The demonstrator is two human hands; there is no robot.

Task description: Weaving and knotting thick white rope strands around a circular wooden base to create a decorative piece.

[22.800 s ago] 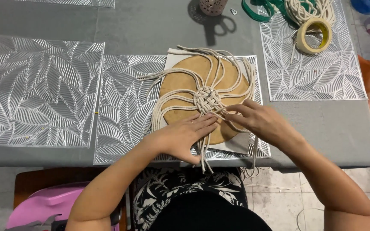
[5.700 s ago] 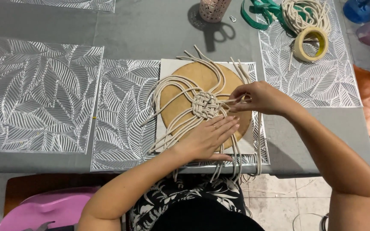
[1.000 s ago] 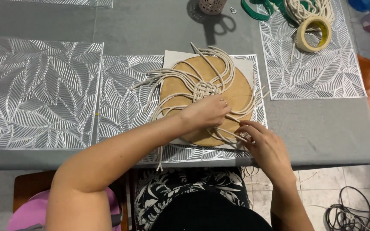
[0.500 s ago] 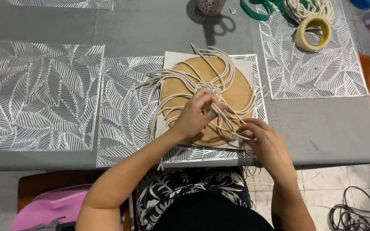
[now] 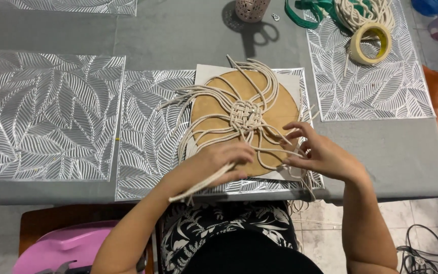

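Observation:
A round tan board lies on a white sheet on the middle placemat. Cream cords fan out from a woven knot at its centre. My left hand rests on the board's near edge and grips a bundle of cords that trails toward me. My right hand is at the board's lower right, fingers spread, pinching and holding loops of cord.
Silver leaf-pattern placemats cover the grey table. At the back stand a patterned cup, scissors, a roll of tape, a pile of cord and green ribbon. A pink stool sits at lower left.
My left hand has slid from the knot down to the board's near edge, pulling a bundle of cords toward me. My right hand has shifted slightly up and spread its fingers.

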